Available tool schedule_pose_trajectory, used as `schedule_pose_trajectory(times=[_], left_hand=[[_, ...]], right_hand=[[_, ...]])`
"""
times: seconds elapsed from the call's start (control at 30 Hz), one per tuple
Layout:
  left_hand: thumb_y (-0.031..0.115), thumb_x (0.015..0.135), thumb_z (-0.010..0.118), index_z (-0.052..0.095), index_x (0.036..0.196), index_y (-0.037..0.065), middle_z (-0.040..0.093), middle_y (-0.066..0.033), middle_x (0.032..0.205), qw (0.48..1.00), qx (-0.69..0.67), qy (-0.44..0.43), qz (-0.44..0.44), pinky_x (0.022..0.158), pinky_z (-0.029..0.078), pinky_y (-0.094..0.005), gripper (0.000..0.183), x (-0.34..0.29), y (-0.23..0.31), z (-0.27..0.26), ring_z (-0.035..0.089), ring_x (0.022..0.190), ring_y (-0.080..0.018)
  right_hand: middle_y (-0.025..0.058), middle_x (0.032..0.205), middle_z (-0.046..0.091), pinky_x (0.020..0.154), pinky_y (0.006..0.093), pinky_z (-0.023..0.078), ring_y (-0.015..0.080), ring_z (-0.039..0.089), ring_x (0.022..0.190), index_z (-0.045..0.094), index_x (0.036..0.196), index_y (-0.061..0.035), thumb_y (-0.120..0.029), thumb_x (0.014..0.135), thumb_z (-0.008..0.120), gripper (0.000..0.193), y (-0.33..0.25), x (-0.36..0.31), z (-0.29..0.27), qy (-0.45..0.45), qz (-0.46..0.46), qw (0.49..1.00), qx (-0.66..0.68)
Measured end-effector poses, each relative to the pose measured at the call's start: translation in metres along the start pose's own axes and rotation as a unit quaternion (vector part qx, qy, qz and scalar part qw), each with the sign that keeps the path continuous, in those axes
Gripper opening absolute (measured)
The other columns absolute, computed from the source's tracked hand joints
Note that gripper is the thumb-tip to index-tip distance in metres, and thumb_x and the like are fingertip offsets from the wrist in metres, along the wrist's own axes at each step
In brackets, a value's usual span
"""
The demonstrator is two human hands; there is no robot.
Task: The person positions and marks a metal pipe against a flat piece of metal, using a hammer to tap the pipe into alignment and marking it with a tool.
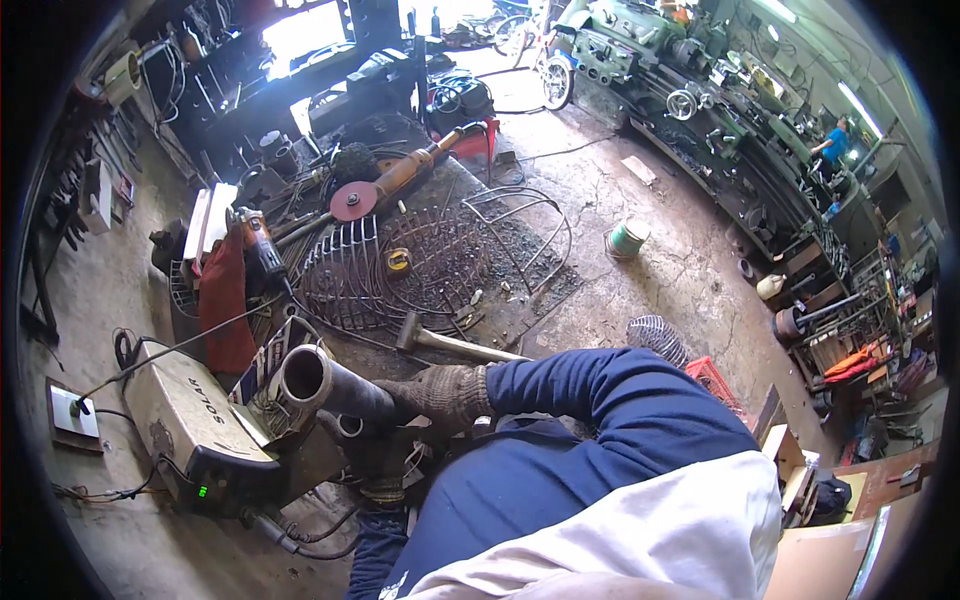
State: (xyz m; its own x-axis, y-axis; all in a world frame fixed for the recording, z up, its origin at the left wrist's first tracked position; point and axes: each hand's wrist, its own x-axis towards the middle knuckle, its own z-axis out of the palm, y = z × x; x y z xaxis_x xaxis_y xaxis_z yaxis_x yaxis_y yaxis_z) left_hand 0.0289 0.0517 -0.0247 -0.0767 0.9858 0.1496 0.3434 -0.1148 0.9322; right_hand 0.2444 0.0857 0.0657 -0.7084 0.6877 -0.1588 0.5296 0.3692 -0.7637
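Note:
A thick grey metal pipe (350, 390) points its open end up and to the left, beside the beige machine box (195, 405). Its near end runs into my right hand (445, 393), which wears a brown knitted glove and is closed round it. Just below the pipe shows the mouth of a smaller metal tube (350, 427). My left hand (375, 470), in a dark glove, is low beside this tube; shadow hides its fingers. A hammer (455, 342) with a wooden handle lies on the floor beyond my right forearm.
An orange angle grinder (262, 245) rests by a red cloth (226, 300) at the left. Ahead lie wire grilles (340, 275), a yellow tape measure (399, 262) and a larger disc grinder (395, 180). A green tin (628, 238) stands right of them; a lathe (640, 55) is behind.

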Motion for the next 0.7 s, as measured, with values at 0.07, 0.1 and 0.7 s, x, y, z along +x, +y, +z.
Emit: schedule_pose_trajectory(times=[0.07, 0.1, 0.7], left_hand=[[0.06, 0.044, 0.1, 0.019, 0.158, -0.006, 0.051, -0.0265, 0.148, 0.998, -0.055, 0.01, -0.024, 0.118, 0.037, -0.0542, 0.155, -0.002, 0.005, 0.004, 0.052, 0.138, -0.0361], [0.062, 0.045, 0.099, 0.021, 0.158, -0.005, 0.051, -0.0271, 0.147, 0.992, -0.115, 0.014, -0.044, 0.117, 0.038, -0.0541, 0.153, -0.004, 0.032, 0.009, 0.053, 0.137, -0.0359], [0.044, 0.065, 0.097, 0.057, 0.124, 0.002, 0.068, -0.0117, 0.12, 0.993, 0.118, -0.023, 0.009, 0.102, 0.049, -0.0441, 0.082, -0.008, -0.02, 0.003, 0.063, 0.117, -0.0271]], right_hand=[[0.0261, 0.132, 0.064, 0.1, 0.0496, 0.052, 0.0442, 0.065, 0.118, 0.027, 0.159, -0.009, -0.031, 0.076, 0.083, 0.102, 0.001, 0.0, -0.006, -0.007, -0.017, 1.0, -0.002], [0.0261, 0.132, 0.064, 0.1, 0.0496, 0.052, 0.0442, 0.065, 0.118, 0.027, 0.159, -0.0091, -0.031, 0.076, 0.083, 0.102, 0.0, -0.002, -0.014, -0.013, -0.019, 1.0, -0.01], [0.0234, 0.126, 0.066, 0.096, 0.05, 0.053, 0.043, 0.066, 0.113, 0.044, 0.148, -0.0132, -0.039, 0.089, 0.074, 0.072, -0.016, 0.013, -0.044, -0.059, -0.028, 0.998, -0.024]])
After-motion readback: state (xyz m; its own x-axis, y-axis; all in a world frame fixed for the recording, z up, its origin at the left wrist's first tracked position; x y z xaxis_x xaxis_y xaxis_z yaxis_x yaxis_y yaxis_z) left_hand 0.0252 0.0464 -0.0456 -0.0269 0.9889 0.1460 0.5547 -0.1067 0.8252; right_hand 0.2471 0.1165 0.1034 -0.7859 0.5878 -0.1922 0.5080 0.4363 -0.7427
